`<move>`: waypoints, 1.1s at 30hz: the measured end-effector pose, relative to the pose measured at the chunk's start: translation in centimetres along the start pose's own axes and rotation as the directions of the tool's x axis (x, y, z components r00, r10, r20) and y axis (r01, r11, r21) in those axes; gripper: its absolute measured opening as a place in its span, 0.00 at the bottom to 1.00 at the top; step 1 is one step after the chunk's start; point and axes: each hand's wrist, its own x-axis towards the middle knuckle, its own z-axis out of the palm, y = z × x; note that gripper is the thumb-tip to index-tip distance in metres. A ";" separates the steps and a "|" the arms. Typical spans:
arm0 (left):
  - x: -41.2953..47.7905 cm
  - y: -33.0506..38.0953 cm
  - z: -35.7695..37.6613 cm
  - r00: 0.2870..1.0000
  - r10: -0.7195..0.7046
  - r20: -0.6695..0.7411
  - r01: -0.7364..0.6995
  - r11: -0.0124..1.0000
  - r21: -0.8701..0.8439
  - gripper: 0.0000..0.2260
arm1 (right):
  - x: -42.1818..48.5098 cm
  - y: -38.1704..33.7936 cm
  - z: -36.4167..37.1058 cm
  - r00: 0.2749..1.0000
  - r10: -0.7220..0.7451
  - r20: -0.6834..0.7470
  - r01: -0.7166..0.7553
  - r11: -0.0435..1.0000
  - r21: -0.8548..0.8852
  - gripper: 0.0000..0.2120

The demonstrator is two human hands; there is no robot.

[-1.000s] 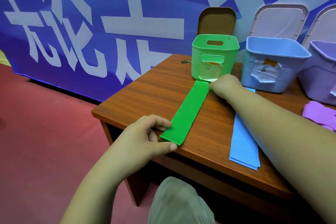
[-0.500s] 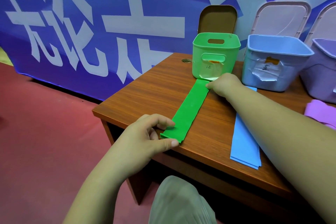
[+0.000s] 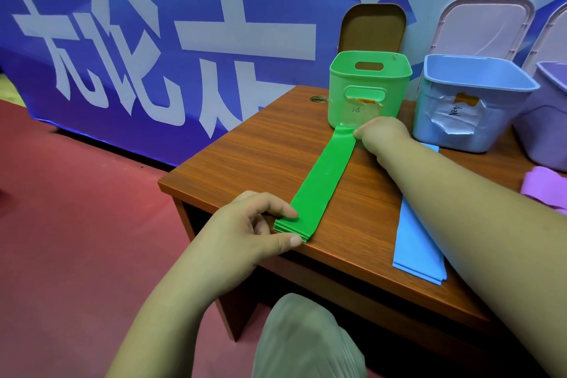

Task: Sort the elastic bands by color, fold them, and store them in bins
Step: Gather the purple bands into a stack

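Head view: the green bands [image 3: 319,184] lie stacked flat along the bench [image 3: 245,156], from its near edge to the foot of the green bin [image 3: 368,86]. The left hand [image 3: 245,233] pinches the near end, fingers [image 3: 282,209] on top and thumb at the edge. The right hand [image 3: 383,132] is curled on the far end. The bands look thin, limp, light and stretchy, so they are probably best held at both ends, layers pinched together for folding.
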 end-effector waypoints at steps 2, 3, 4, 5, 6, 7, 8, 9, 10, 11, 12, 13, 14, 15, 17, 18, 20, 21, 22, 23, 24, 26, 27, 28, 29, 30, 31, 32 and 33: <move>0.0 -0.1 0.1 1.000 -0.001 0.000 0.001 1.000 -0.003 0.14 | -0.1 -0.1 0.0 1.000 -0.009 -0.018 0.009 1.000 0.020 0.19; 0.0 -0.1 0.1 1.000 -0.004 -0.004 0.004 1.000 -0.006 0.14 | -0.2 0.0 0.0 0.999 -0.022 -0.027 0.022 1.000 0.018 0.20; 0.0 -0.2 0.1 1.000 -0.008 -0.010 0.008 1.000 -0.011 0.14 | -0.2 0.1 0.0 0.999 -0.018 -0.026 0.019 0.999 0.026 0.20; 0.0 -0.2 0.1 1.000 -0.014 -0.015 0.014 1.000 -0.015 0.14 | -0.1 0.2 0.0 1.000 0.000 -0.024 0.002 0.998 0.066 0.20; 0.0 -0.3 0.2 1.000 -0.019 -0.019 0.018 1.000 -0.019 0.14 | -0.3 0.3 0.1 1.000 0.000 -0.022 0.002 0.997 0.079 0.20; -0.1 -0.4 0.2 1.000 -0.019 -0.021 0.018 1.000 -0.022 0.14 | -0.4 0.4 0.1 1.000 0.003 -0.017 -0.002 0.997 0.079 0.18; -0.1 -0.4 0.2 1.000 -0.017 -0.023 0.016 1.000 -0.025 0.14 | -0.4 0.7 0.1 1.000 -0.008 -0.013 0.009 0.999 0.035 0.17; -0.1 -0.5 0.3 1.000 -0.016 -0.024 0.016 1.000 -0.025 0.14 | -0.4 1.1 0.2 1.000 0.000 -0.030 0.002 0.999 0.044 0.15; -0.1 -0.5 0.3 1.000 -0.018 -0.026 0.017 1.000 -0.023 0.14 | -0.2 1.4 0.3 0.999 0.014 -0.034 -0.012 0.998 0.056 0.13; -0.1 -0.5 0.3 0.999 -0.020 -0.027 0.020 1.000 -0.021 0.14 | -0.2 1.5 0.4 1.000 0.014 -0.028 -0.012 0.998 0.056 0.12; -0.1 -0.4 0.4 0.999 -0.021 -0.029 0.020 1.000 -0.019 0.14 | -0.3 1.6 0.3 1.000 0.009 -0.012 -0.008 0.999 0.043 0.11; -0.1 -0.4 0.4 0.999 -0.020 -0.032 0.019 1.000 -0.018 0.14 | -0.5 1.5 0.3 1.000 0.003 0.000 -0.003 1.000 0.018 0.11; -0.1 -0.4 0.4 0.999 -0.019 -0.037 0.018 1.000 -0.015 0.13 | -0.7 1.4 0.2 1.000 -0.005 0.011 0.005 1.000 -0.006 0.11; -0.1 -0.3 0.4 0.999 -0.016 -0.041 0.016 1.000 -0.012 0.13 | -0.8 1.3 0.1 1.000 -0.017 0.020 0.018 0.999 -0.035 0.12; -0.2 -0.3 0.5 0.999 -0.014 -0.045 0.014 1.000 0.000 0.12 | -0.7 1.3 0.1 0.999 -0.040 0.029 0.044 0.992 -0.121 0.13; -0.2 -0.2 0.5 0.999 -0.015 -0.042 0.015 1.000 0.003 0.12 | -0.4 1.4 0.2 0.999 -0.046 0.030 0.049 0.988 -0.149 0.13; -0.3 -0.1 0.4 0.999 -0.022 -0.033 0.022 1.000 0.002 0.13 | -0.4 1.5 0.2 0.998 -0.052 0.021 0.054 0.987 -0.149 0.13; -0.3 0.0 0.4 0.999 -0.030 -0.030 0.030 1.000 0.008 0.13 | -0.9 1.5 0.0 0.998 -0.059 0.020 0.061 0.989 -0.135 0.13; -0.4 0.1 0.4 0.999 -0.038 -0.032 0.039 0.999 0.016 0.13 | -1.4 1.5 -0.2 0.997 -0.073 0.025 0.075 0.991 -0.115 0.12; -0.4 0.2 0.4 0.998 -0.045 -0.035 0.046 0.999 0.021 0.13 | -2.1 1.4 -0.5 0.995 -0.095 0.027 0.097 0.991 -0.092 0.11; -0.5 0.5 0.4 0.998 -0.052 -0.037 0.053 0.998 0.026 0.14 | -2.6 1.4 -0.9 0.992 -0.121 0.027 0.122 0.991 -0.062 0.10; -0.5 1.0 0.4 0.997 -0.065 -0.037 0.067 0.996 0.061 0.14 | -3.8 1.7 -1.7 0.984 -0.176 0.032 0.176 0.984 -0.010 0.09; -0.5 1.3 0.4 0.997 -0.067 -0.038 0.070 0.994 0.081 0.14 | -4.4 1.7 -2.2 0.978 -0.207 0.033 0.207 0.978 0.000 0.09; -0.5 1.6 0.4 0.997 -0.067 -0.048 0.071 0.993 0.091 0.13 | -4.9 1.9 -2.6 0.972 -0.232 0.034 0.232 0.973 0.005 0.10; -0.4 2.0 0.5 0.996 -0.058 -0.066 0.065 0.993 0.097 0.11 | -5.5 2.0 -3.1 0.967 -0.251 0.035 0.251 0.968 0.017 0.10; -0.3 2.5 0.5 0.995 -0.048 -0.092 0.058 0.993 0.105 0.09 | -6.1 2.2 -3.7 0.961 -0.273 0.035 0.272 0.962 0.037 0.11; -0.3 3.1 0.7 0.992 -0.038 -0.119 0.053 0.991 0.125 0.07 | -6.8 2.4 -4.4 0.954 -0.298 0.036 0.296 0.954 0.057 0.11; -0.2 3.8 0.9 0.989 -0.026 -0.144 0.048 0.988 0.147 0.05 | -7.4 2.6 -5.1 0.945 -0.325 0.033 0.323 0.944 0.069 0.10; -0.1 4.5 1.2 0.987 -0.010 -0.162 0.036 0.986 0.160 0.04 | -8.2 2.8 -6.0 0.935 -0.353 0.031 0.351 0.934 0.071 0.09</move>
